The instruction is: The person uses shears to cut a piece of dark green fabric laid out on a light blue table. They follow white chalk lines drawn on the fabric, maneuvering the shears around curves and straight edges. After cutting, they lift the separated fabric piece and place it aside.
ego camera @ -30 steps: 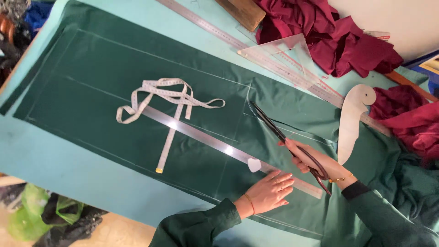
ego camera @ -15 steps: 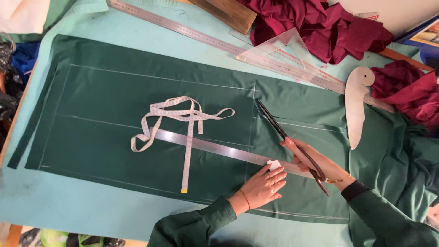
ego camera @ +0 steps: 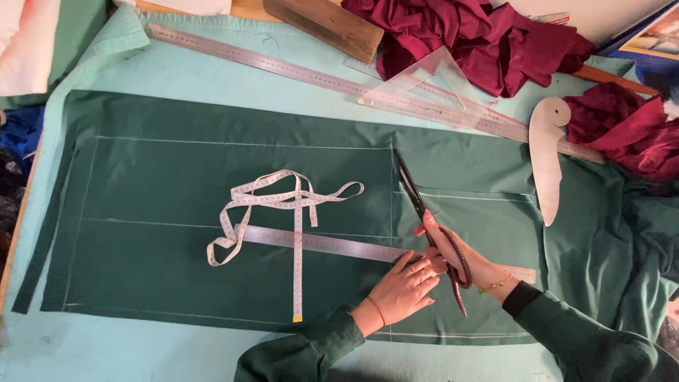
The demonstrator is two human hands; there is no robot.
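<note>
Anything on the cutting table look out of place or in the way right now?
The tape measure lies in a loose tangle on the green fabric, draped over the steel ruler. The right hand holds the scissors; the left hand presses the fabric. No damage shows.

A single head-worn camera looks almost straight down from above the person's own side of the cutting table (ego camera: 177, 67), close enough that the dark green fabric (ego camera: 177, 191) fills most of the frame, both forearms entering from the bottom edge.
</note>
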